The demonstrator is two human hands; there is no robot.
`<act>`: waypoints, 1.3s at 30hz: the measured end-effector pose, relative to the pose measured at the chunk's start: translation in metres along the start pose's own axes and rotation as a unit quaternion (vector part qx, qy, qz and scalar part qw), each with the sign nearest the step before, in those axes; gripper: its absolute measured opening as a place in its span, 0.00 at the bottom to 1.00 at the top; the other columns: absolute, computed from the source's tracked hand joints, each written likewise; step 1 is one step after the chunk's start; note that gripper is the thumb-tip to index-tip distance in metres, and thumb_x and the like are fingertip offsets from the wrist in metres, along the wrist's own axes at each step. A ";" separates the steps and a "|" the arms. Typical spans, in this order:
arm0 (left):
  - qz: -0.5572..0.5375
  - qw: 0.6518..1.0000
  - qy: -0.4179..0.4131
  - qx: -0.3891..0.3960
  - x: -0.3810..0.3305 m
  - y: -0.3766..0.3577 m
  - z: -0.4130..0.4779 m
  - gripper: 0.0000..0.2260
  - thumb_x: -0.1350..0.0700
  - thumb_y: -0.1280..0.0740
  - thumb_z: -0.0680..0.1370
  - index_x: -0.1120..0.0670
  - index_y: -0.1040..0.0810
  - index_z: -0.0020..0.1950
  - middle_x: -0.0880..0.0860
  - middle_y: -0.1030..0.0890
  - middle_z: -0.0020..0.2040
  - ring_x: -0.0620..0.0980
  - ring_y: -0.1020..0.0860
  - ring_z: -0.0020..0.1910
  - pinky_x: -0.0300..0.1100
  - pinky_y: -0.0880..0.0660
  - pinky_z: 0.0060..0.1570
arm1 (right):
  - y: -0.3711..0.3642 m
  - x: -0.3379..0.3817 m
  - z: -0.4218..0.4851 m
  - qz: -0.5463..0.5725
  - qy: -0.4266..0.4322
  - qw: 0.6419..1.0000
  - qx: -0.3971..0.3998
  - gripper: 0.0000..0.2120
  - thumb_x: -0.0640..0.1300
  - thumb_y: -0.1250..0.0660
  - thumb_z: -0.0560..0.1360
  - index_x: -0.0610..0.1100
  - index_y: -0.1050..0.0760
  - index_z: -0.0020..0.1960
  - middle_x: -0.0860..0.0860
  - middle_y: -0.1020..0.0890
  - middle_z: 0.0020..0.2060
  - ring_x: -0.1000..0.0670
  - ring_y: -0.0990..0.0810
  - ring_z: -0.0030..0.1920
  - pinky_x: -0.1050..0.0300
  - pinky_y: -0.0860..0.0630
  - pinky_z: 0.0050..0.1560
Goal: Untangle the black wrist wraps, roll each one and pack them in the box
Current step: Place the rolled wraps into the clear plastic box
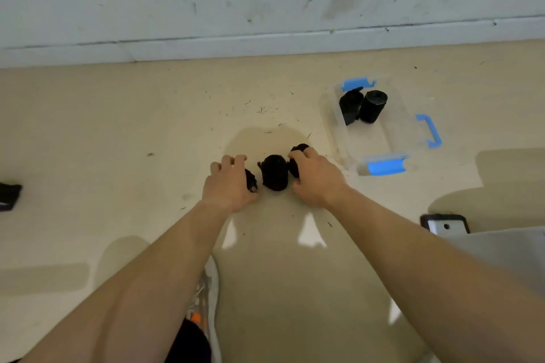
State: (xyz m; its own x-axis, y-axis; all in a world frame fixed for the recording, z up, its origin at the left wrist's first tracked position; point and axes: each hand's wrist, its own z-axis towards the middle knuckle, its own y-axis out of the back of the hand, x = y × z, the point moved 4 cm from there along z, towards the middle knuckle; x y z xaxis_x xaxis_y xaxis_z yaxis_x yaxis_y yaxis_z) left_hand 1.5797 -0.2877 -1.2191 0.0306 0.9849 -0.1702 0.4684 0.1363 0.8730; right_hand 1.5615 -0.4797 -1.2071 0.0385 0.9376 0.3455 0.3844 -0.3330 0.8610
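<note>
Three rolled black wrist wraps lie in a row on the beige floor. My left hand (228,183) curls over the left roll (251,180), mostly hiding it. The middle roll (275,172) lies free between my hands. My right hand (314,175) grips the right roll (296,160), fingers curled round it. A clear plastic box (389,132) with blue latches sits open to the right; two rolled wraps (374,106) lie in its far end.
A white wall and skirting run across the far side. A black strap-like object (8,196) lies at the left edge. A black-and-white device (445,224) and a grey surface sit at the right. My shoe (208,298) is below my arms.
</note>
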 end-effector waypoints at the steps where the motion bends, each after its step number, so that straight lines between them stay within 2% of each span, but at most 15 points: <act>1: -0.010 1.000 0.005 0.009 0.005 -0.005 0.004 0.43 0.48 0.25 0.74 0.50 0.46 0.83 0.56 0.39 0.78 0.63 0.39 0.75 0.55 0.28 0.67 | -0.007 0.004 0.006 0.001 0.003 1.000 0.003 0.30 0.44 0.32 0.77 0.48 0.38 0.76 0.44 0.32 0.70 0.39 0.25 0.63 0.43 0.21 0.56; 5: -0.046 0.998 0.024 0.028 0.014 -0.023 0.016 0.49 0.46 0.23 0.72 0.49 0.52 0.83 0.57 0.45 0.80 0.65 0.41 0.75 0.57 0.30 0.67 | -0.031 0.019 0.029 0.005 0.000 1.000 0.009 0.37 0.43 0.30 0.75 0.49 0.44 0.79 0.43 0.37 0.72 0.38 0.21 0.53 0.45 0.19 0.43; 8: -0.068 0.996 0.046 0.029 0.019 -0.035 0.029 0.50 0.43 0.23 0.73 0.49 0.53 0.83 0.58 0.45 0.80 0.65 0.38 0.75 0.58 0.29 0.66 | -0.044 0.028 0.045 -0.009 -0.013 1.000 0.005 0.41 0.44 0.29 0.76 0.50 0.49 0.81 0.43 0.40 0.75 0.36 0.19 0.52 0.47 0.22 0.38; 14: -0.093 0.995 0.039 0.002 0.026 -0.048 0.046 0.33 0.46 0.29 0.78 0.51 0.39 0.79 0.57 0.35 0.74 0.64 0.29 0.68 0.56 0.26 0.59 | -0.064 0.035 0.067 -0.034 -0.032 0.999 0.008 0.38 0.41 0.29 0.76 0.50 0.47 0.79 0.40 0.38 0.72 0.35 0.19 0.48 0.49 0.26 0.34; 18: -0.108 0.994 0.035 -0.004 0.031 -0.050 0.047 0.29 0.48 0.27 0.77 0.51 0.33 0.74 0.56 0.32 0.70 0.62 0.28 0.65 0.56 0.24 0.59 | -0.073 0.032 0.068 -0.035 -0.032 0.999 0.025 0.33 0.39 0.31 0.77 0.50 0.42 0.76 0.39 0.35 0.67 0.35 0.21 0.44 0.48 0.27 0.33; 21: -0.112 0.993 0.031 0.005 0.032 -0.046 0.042 0.29 0.49 0.26 0.75 0.51 0.32 0.73 0.55 0.32 0.69 0.62 0.27 0.64 0.57 0.23 0.59 | -0.071 0.032 0.059 -0.025 -0.021 0.999 0.024 0.27 0.42 0.30 0.76 0.49 0.37 0.71 0.41 0.33 0.65 0.38 0.24 0.40 0.49 0.26 0.33; 27: -0.127 0.992 0.008 -0.018 0.018 -0.003 0.024 0.32 0.49 0.24 0.73 0.52 0.32 0.74 0.56 0.31 0.69 0.62 0.25 0.63 0.57 0.23 0.60 | -0.021 0.031 0.027 -0.007 -0.008 1.000 -0.014 0.29 0.54 0.28 0.75 0.53 0.38 0.71 0.45 0.31 0.62 0.39 0.21 0.46 0.48 0.22 0.38; 30: -0.130 0.991 -0.012 -0.042 -0.005 0.028 0.013 0.33 0.49 0.23 0.74 0.52 0.32 0.75 0.56 0.31 0.69 0.62 0.25 0.63 0.56 0.23 0.61 | 0.019 0.021 0.009 -0.007 -0.019 0.999 -0.046 0.30 0.57 0.29 0.74 0.55 0.38 0.71 0.47 0.30 0.61 0.40 0.20 0.48 0.48 0.21 0.43; 35: -0.132 0.986 -0.066 -0.074 -0.064 0.070 -0.001 0.33 0.49 0.23 0.73 0.51 0.32 0.74 0.54 0.31 0.69 0.60 0.24 0.63 0.55 0.22 0.61 | 0.077 -0.013 -0.023 0.023 -0.056 0.992 -0.112 0.33 0.55 0.27 0.71 0.57 0.38 0.71 0.49 0.29 0.59 0.43 0.20 0.47 0.49 0.21 0.44; 39: -0.130 0.980 -0.117 -0.094 -0.124 0.087 -0.005 0.32 0.50 0.22 0.73 0.51 0.31 0.74 0.54 0.30 0.69 0.59 0.24 0.63 0.54 0.23 0.61 | 0.105 -0.054 -0.043 0.041 -0.091 0.982 -0.160 0.30 0.57 0.27 0.71 0.57 0.35 0.69 0.49 0.28 0.58 0.44 0.21 0.48 0.49 0.20 0.45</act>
State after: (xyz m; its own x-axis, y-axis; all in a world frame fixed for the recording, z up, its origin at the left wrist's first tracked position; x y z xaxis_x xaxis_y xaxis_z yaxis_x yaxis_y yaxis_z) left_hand 1.6122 -0.3974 -1.1199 0.1442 0.8659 -0.4790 0.3160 0.4184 0.8515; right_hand 1.5600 -0.5697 -1.1192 0.2321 0.8993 0.3706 0.0644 -0.3944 0.9167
